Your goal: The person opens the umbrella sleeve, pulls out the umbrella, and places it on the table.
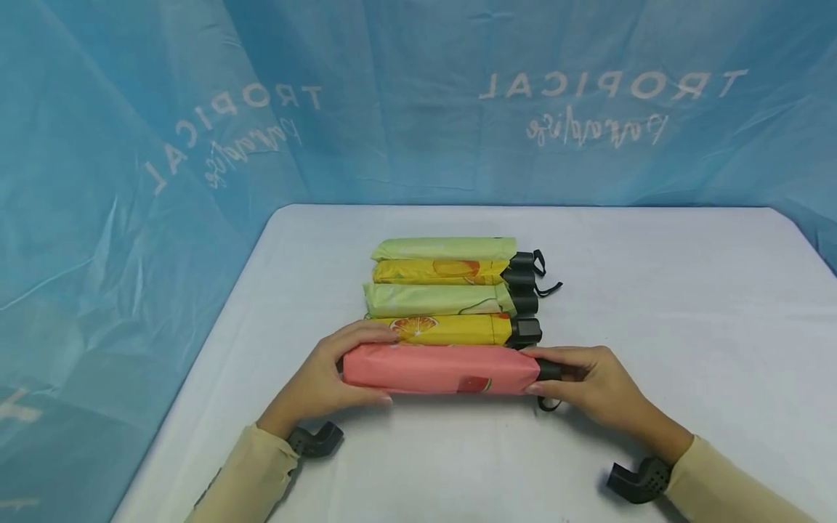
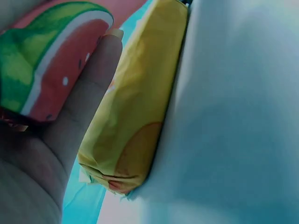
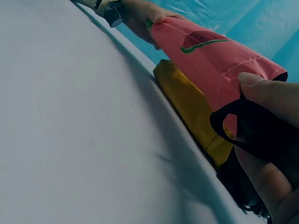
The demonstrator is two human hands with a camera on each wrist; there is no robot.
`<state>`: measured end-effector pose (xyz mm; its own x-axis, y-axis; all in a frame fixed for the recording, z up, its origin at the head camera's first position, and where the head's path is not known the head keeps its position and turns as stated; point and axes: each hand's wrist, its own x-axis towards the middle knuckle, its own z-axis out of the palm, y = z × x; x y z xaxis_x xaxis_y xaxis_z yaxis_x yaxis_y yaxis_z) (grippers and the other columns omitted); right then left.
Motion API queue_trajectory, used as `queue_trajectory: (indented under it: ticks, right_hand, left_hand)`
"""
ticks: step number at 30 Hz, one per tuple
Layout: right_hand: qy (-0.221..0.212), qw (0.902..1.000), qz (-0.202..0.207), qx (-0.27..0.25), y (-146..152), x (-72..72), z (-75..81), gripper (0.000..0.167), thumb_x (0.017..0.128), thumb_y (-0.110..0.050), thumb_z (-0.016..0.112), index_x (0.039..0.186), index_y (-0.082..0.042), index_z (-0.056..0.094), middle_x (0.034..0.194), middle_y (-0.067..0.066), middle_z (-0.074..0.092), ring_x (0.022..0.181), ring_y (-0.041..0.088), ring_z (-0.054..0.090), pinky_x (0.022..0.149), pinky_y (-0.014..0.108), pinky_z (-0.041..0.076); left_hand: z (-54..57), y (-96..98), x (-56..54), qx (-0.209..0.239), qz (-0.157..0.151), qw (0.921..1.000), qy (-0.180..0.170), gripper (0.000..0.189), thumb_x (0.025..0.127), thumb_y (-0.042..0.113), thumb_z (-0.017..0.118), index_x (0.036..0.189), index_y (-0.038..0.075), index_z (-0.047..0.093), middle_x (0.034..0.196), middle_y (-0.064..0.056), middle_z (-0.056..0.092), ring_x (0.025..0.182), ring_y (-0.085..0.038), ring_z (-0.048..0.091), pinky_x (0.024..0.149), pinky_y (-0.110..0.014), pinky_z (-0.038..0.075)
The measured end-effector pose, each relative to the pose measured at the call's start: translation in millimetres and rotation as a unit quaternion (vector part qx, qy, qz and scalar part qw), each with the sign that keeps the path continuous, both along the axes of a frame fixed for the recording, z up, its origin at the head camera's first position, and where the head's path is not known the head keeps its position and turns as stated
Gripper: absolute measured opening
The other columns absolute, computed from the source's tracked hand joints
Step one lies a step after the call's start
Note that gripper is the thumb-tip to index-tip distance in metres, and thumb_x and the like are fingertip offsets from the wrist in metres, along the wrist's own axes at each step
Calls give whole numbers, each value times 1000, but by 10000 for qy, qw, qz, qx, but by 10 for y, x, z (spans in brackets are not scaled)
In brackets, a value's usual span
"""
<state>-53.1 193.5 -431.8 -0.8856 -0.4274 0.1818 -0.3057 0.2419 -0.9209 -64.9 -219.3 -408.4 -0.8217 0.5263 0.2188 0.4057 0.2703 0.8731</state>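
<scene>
Both hands hold a folded pink umbrella point(image 1: 425, 369) with a watermelon print, lying crosswise. My left hand point(image 1: 333, 374) grips its left end between thumb and fingers. At the other end, my right hand point(image 1: 591, 378) pinches around the black handle point(image 1: 548, 369), where a dark strap loop point(image 3: 223, 122) hangs. The right wrist view shows the pink umbrella raised off the table. Just behind it lies a yellow umbrella point(image 1: 458, 330) with an orange-slice print, partly covered by my left fingers in the head view.
Beyond are a light green umbrella point(image 1: 438, 299), another yellow one point(image 1: 418, 272) and another green one point(image 1: 445, 248), side by side with handles to the right. They lie on a white-covered table point(image 1: 686, 305). A blue printed curtain point(image 1: 418, 131) borders the back and left.
</scene>
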Motion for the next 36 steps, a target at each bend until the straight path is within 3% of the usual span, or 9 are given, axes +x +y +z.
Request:
queue_trajectory:
  ticks: [5, 16, 23, 27, 36]
  right_hand:
    - [-172, 9998, -36, -5, 17, 2, 45, 47, 83, -11, 86, 128, -14, 73, 110, 4, 75, 58, 11, 56, 44, 28, 46]
    - [-454, 9987, -221, -40, 51, 25, 99, 45, 84, -13, 85, 128, -16, 73, 108, 4, 76, 61, 12, 54, 47, 27, 44]
    - [-522, 9982, -283, -54, 108, 64, 56, 45, 85, -12, 85, 128, -13, 73, 107, 5, 76, 62, 14, 56, 49, 28, 47]
    - [-588, 9974, -368, -178, 152, 75, 33, 46, 85, -8, 84, 129, -8, 72, 115, 4, 75, 68, 13, 59, 51, 29, 50]
    - [-759, 9962, -339, -261, 196, 46, 87, 47, 85, -11, 84, 130, -9, 71, 123, 5, 72, 75, 16, 63, 56, 29, 54]
  left_hand:
    - [38, 17, 25, 145, 65, 9998, -120, 60, 76, 18, 93, 131, 21, 68, 135, 2, 63, 126, -23, 55, 88, -39, 59]
    - [30, 33, 38, 642, 119, 9973, -340, 59, 76, 9, 92, 130, 18, 70, 134, -3, 64, 123, -27, 58, 88, -41, 59]
    - [13, 23, 59, 654, 154, 9967, -444, 58, 77, 10, 92, 130, 18, 70, 135, -3, 63, 122, -27, 59, 88, -42, 59]
    - [14, -2, 61, 753, 234, 9955, -523, 58, 77, 7, 91, 130, 16, 70, 135, -4, 62, 119, -29, 60, 88, -42, 59]
    - [32, -20, 61, 671, 241, 9967, -381, 57, 79, 8, 90, 131, 15, 69, 134, -4, 62, 118, -28, 61, 87, -40, 59]
